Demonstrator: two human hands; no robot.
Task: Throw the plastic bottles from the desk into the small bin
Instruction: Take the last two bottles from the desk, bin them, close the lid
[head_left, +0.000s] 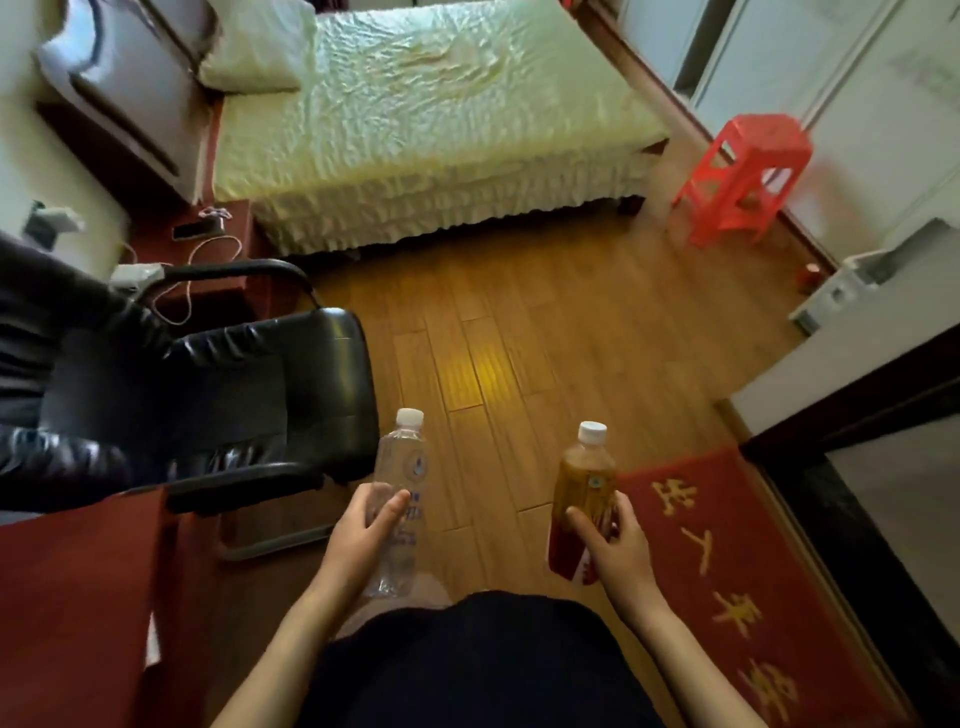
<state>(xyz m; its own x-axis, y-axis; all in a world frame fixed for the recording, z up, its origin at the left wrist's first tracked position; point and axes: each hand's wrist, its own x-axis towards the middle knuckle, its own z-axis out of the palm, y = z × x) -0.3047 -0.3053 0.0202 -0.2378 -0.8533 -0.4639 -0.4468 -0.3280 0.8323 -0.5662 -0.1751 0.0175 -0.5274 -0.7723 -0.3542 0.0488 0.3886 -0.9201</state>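
My left hand (358, 540) grips a clear plastic water bottle (402, 462) with a white cap, held upright over the wooden floor. A brownish tea bottle (582, 483) with a red label and white cap stands upright in my right hand (613, 545). Both bottles are in front of my body, about level with each other. The red-brown desk (67, 597) shows at the lower left, behind my left arm. No small bin is in sight.
A black leather armchair (234, 395) stands to the left, close to my left hand. Ahead lies a bed (426, 130) with a pale cover. A red plastic stool (748, 176) is at the right wall. A red doormat (737, 582) lies under my right side.
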